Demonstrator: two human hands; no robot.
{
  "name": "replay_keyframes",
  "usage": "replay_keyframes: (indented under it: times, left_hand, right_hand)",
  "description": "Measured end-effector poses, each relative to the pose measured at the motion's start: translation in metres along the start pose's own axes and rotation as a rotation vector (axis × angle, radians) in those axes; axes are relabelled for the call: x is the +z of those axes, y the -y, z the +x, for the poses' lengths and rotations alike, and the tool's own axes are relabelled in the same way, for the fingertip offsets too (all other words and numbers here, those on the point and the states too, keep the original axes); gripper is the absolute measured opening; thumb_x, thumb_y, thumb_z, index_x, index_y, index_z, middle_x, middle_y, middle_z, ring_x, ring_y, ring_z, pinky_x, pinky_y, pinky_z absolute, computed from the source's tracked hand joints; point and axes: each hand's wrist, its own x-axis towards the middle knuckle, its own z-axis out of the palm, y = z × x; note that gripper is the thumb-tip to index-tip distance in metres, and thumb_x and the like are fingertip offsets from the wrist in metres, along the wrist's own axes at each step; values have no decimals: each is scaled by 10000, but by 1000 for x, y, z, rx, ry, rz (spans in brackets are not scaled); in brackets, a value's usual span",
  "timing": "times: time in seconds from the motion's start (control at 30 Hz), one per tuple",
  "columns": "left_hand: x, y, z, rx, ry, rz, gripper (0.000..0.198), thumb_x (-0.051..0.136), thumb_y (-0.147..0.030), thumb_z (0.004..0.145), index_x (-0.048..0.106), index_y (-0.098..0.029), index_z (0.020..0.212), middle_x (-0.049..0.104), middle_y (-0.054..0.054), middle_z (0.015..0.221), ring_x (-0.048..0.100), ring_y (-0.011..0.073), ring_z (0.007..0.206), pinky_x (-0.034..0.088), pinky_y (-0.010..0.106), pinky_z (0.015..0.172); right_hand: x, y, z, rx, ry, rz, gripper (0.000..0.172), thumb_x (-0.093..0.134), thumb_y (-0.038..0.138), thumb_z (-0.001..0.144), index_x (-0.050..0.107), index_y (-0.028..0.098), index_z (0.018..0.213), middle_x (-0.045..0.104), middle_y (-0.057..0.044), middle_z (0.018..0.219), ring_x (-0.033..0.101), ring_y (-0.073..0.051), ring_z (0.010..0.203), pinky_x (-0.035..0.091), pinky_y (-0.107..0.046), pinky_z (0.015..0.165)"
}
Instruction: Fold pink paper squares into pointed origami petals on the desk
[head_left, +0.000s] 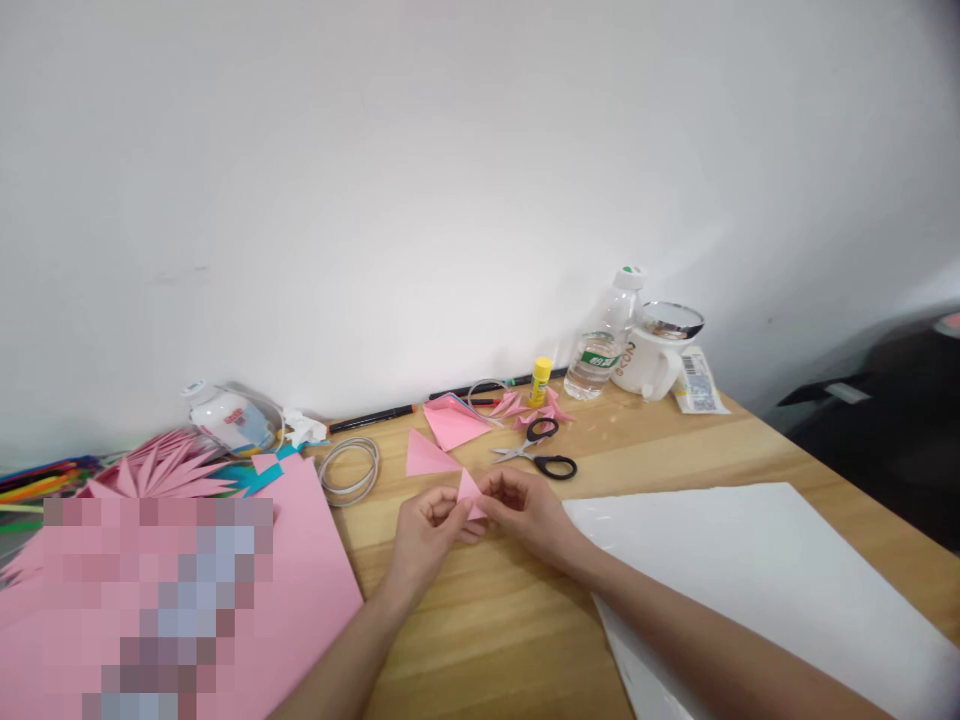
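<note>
Between both hands, a small folded piece of pink paper (469,489) points its tip upward above the wooden table. My left hand (435,522) pinches its left side between thumb and fingers. From the other side my right hand (523,508) grips it, fingers curled. Just behind lies a flat pink paper triangle (429,455). Scissors (537,450) with black handles rest partly spread beyond my right hand. Farther back are a stack of folded pink paper squares (454,424) and several pointed pink folded pieces (546,408).
A yellow glue stick (540,382), water bottle (604,335) and white mug (649,358) stand near the wall. White sheets (750,580) lie right. Pink sheets (315,570), partly pixelated, cover the left, with a tape coil (349,470) beside them. A white bottle (229,418) leans behind.
</note>
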Motion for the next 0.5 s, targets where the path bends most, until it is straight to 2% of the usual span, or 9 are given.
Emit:
replay_keyframes:
  times: [0.13,0.33,0.5]
  left_hand:
    - [0,3,2,-8,-19,-51,274,665,-367,631,553,-132,718,681,48,570,657,187,518,529,266,498]
    - [-6,6,6,-25,97,-105,287,659,-322,650,517,-128,807,693,61,639,666,196,547,535,282,516]
    - [-8,6,6,-41,147,-140,233,606,-315,698,472,-145,785,694,63,626,656,186,502,519,267,464]
  right_hand:
    - [1,-1,-1,1,-19,28,147,593,287,717,616,159,784,615,-16,695,559,-128,605,463,-239,570]
    - [0,0,-2,4,-44,-4,113,599,245,712,655,156,755,643,-31,697,571,-141,618,455,-253,585]
    - [0,1,-3,3,-35,33,130,604,261,718,636,150,777,628,-27,699,562,-134,618,449,-248,578]
